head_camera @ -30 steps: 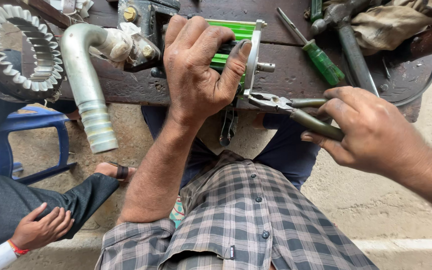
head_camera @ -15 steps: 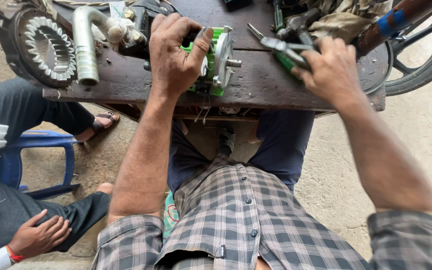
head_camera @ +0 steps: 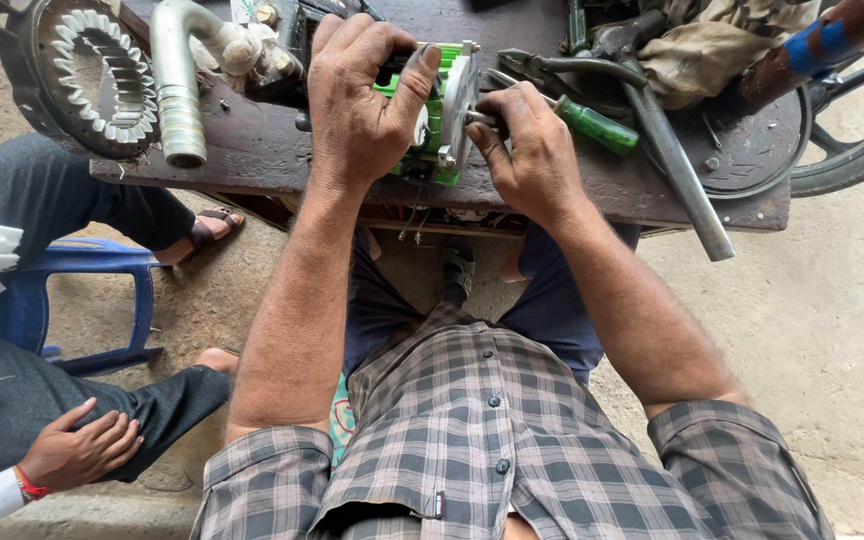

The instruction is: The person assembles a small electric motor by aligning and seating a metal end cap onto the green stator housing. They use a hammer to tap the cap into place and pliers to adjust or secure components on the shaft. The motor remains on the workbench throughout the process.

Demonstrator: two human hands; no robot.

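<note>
Right hand (head_camera: 532,150) leaves pliers (head_camera: 552,68), now pinches shaft stub of green motor part (head_camera: 437,110) at counter (head_camera: 272,150) near edge. Left hand (head_camera: 362,95) clamps it from above. Risk: part slips off edge if grip loosens.

We see no screens and no signs. At the top of the frame, left of centre, a small white paper label (head_camera: 243,10) with faint markings sits behind the bent metal pipe (head_camera: 176,80) on the dark wooden desk (head_camera: 252,150); no packages appear.
</note>
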